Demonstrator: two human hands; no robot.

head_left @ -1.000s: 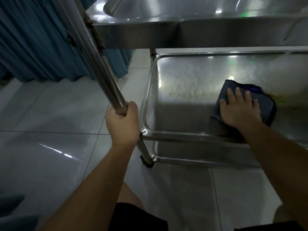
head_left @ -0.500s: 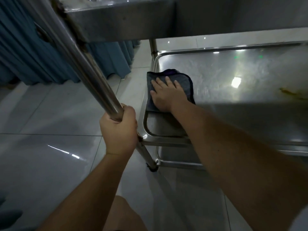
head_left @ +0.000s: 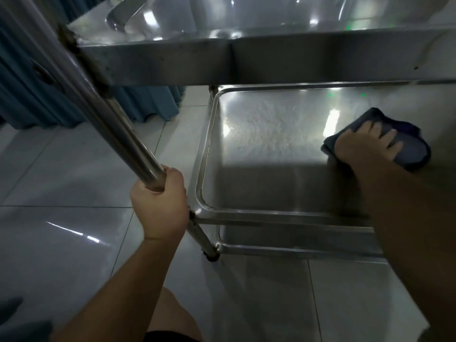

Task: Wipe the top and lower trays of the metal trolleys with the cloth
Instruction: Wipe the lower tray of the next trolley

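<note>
Mid-wipe on the lower tray (head_left: 209, 134) of the metal trolley (head_left: 271, 58): right hand (head_left: 365, 146) spread flat on the dark cloth (head_left: 409, 154) at the tray's right, left hand (head_left: 158, 206) gripping the near-left leg (head_left: 138, 149); top tray (head_left: 222, 16) state unclear.

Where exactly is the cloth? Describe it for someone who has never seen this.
Find the metal trolley's lower tray, under the top tray. On its right side the right hand presses flat on the cloth. It is the only dark, soft thing on bare shiny steel.

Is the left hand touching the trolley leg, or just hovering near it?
Touching. The head view shows the left hand with fingers curled round the trolley leg.
</note>
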